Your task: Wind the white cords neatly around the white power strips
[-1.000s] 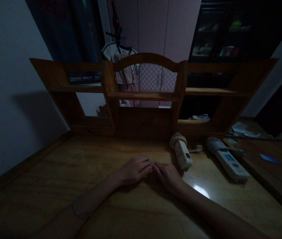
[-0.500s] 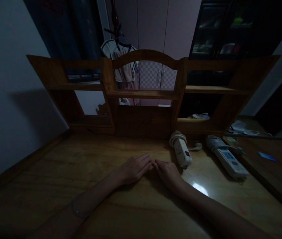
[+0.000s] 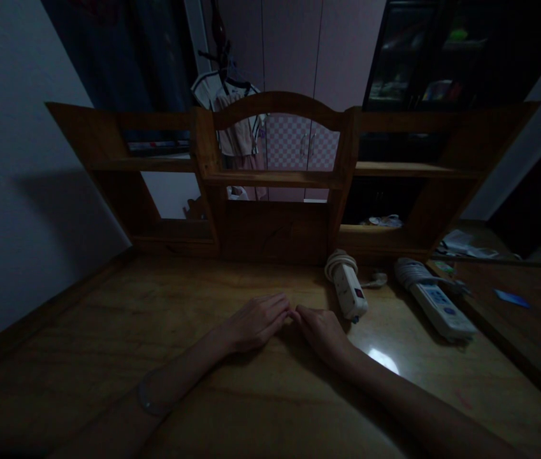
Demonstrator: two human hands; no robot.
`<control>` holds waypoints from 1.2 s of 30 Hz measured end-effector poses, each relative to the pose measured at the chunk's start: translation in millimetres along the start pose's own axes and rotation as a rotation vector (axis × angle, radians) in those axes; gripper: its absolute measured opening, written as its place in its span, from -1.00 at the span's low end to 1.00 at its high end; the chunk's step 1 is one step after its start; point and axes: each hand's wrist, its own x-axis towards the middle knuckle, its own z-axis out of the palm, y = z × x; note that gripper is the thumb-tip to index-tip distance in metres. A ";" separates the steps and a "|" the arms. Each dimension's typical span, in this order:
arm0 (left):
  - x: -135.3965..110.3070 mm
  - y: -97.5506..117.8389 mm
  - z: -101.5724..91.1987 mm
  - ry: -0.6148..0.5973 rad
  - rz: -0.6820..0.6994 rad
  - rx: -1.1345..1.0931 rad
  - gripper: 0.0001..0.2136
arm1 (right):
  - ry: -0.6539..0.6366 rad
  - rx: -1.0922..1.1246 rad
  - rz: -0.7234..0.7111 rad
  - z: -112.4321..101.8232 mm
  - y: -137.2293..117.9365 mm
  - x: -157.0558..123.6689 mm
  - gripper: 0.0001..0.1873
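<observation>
My left hand (image 3: 261, 322) rests low over the wooden desk (image 3: 165, 306), its fingers pressed together and pointing right. Facing it, my right hand (image 3: 320, 328) is curled, with thumb and forefinger pinched. The fingertips of both hands meet near the middle of the desk. Whatever may be between them is hidden or too small to make out in the dim light. Just beyond my right hand lies a white power strip (image 3: 349, 293) with its cord coiled at the far end.
A second power strip (image 3: 445, 312) with a wound grey cord lies farther right. Along the desk's back stands a wooden shelf unit (image 3: 274, 178). A wall (image 3: 21, 191) borders the left side. Beyond the desk's right edge, a blue card (image 3: 512, 298) lies on a brown surface.
</observation>
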 end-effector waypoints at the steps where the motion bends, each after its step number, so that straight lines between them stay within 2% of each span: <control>1: 0.5 0.9 -0.7 0.000 0.008 0.008 -0.78 | 0.000 -0.003 -0.004 0.1 0.2 0.0 -0.61; 36: -1.1 0.5 -1.0 -0.019 -0.006 -0.021 -0.83 | -0.039 0.008 -0.012 -2.4 -2.5 0.3 -0.62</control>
